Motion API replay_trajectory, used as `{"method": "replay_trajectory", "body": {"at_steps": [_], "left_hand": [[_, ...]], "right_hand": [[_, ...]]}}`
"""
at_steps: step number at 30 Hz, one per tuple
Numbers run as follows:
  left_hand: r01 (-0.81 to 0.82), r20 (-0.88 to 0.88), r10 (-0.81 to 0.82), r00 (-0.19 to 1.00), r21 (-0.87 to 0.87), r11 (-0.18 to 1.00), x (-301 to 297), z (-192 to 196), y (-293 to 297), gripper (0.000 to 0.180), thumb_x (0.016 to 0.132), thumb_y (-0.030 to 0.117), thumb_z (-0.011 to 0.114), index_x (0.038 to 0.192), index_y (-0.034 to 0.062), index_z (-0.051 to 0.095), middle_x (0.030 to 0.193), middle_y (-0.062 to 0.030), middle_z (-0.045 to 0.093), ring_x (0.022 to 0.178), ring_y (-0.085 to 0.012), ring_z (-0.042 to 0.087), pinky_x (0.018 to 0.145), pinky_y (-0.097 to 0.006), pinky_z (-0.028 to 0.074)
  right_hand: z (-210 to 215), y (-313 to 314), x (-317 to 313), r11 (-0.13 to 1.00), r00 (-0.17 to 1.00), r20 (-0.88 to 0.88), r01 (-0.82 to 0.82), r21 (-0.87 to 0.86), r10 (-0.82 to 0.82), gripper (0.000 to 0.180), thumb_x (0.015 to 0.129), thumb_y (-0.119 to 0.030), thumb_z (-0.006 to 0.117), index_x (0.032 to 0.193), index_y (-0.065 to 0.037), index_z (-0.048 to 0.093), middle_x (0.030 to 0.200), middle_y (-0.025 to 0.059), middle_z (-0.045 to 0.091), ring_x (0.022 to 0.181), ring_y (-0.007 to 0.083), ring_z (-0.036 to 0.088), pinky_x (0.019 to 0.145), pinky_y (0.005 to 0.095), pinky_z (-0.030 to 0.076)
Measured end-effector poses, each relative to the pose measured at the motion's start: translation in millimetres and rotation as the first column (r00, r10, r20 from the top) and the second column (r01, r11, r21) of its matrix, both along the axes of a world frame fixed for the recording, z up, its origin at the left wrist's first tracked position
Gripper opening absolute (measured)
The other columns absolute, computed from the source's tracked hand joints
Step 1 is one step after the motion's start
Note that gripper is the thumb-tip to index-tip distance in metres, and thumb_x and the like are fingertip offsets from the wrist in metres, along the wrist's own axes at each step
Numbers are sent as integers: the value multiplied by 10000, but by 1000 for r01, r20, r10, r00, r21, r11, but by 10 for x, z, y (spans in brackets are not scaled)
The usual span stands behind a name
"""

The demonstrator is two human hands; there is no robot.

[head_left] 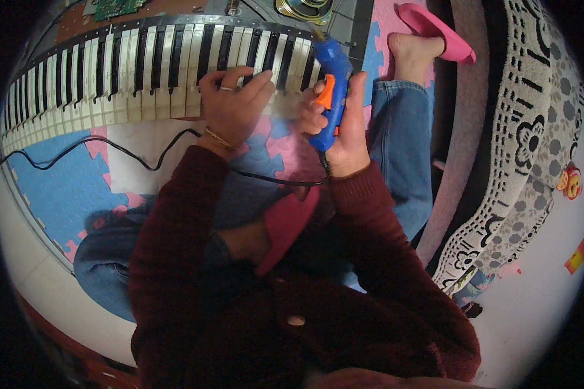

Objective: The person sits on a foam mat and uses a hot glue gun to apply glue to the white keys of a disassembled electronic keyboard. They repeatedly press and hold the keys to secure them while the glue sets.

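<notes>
In my right hand [344, 126] is a blue hot glue gun [334, 58] with an orange trigger, its nozzle aimed up and away from me. My fingers wrap its handle at the trigger. Below the grip its black cord [266, 179] leaves and runs left. A piano-style keyboard [175, 65] with white and black keys stretches across the far side, its casing removed. Over the keys right of its middle lies my left hand [235, 104], fingers loosely bent and apart, holding nothing visible. What its fingertips touch is hard to make out.
Pink and blue foam mats [58, 181] cover the floor, with a white sheet [139, 162] near the keyboard. Beyond the keys are a green circuit board [117, 8] and a round speaker [305, 10]. A patterned cloth [499, 162] hangs at right, beside my outstretched leg [402, 142].
</notes>
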State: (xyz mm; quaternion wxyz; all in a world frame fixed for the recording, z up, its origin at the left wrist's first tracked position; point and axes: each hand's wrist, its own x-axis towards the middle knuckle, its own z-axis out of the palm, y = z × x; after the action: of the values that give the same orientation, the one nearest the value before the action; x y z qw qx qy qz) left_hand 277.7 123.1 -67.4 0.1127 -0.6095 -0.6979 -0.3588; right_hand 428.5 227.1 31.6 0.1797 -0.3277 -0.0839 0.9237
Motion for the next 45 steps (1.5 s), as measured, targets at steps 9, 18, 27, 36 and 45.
{"method": "replay_trajectory", "body": {"at_steps": [9,18,27,36,45], "left_hand": [[-4,-5,4,1000,-101,995,-14,39,-23,183,770,182,696,934,250,738,1173,148,687,1100,-138,572,939,-449,373],[-12,-15,12,1000,-52,999,-9,8,-14,219,749,160,677,944,248,726,1162,138,692,1045,-143,609,926,-457,373],[32,39,-30,999,-69,997,-16,-1,-38,243,725,219,670,961,262,705,1210,128,679,1061,-143,620,924,-477,360],[-11,-43,16,999,117,993,-29,-66,30,248,727,209,648,964,206,722,1161,86,684,1049,-177,607,890,-447,379],[153,638,-332,695,320,935,145,-340,-22,331,881,320,521,1145,179,663,1206,-58,663,1166,-282,581,970,-485,411]], "right_hand": [[83,-507,436,984,914,393,30,173,-97,655,954,-716,390,1050,-99,587,795,39,611,562,147,545,506,253,434],[75,-757,639,954,874,470,-24,300,-126,596,989,-629,438,1108,-60,569,863,54,633,556,168,571,526,289,470],[290,-780,304,966,969,229,-141,216,90,510,955,-473,571,1223,-39,581,934,83,664,708,163,618,572,268,491],[514,-964,-640,466,619,536,-785,408,574,263,965,-256,634,1107,-35,623,860,22,661,714,102,590,614,263,456],[59,-567,-1585,-283,240,782,-839,465,575,594,887,-578,645,789,4,717,720,141,684,674,248,662,628,399,499]]}}
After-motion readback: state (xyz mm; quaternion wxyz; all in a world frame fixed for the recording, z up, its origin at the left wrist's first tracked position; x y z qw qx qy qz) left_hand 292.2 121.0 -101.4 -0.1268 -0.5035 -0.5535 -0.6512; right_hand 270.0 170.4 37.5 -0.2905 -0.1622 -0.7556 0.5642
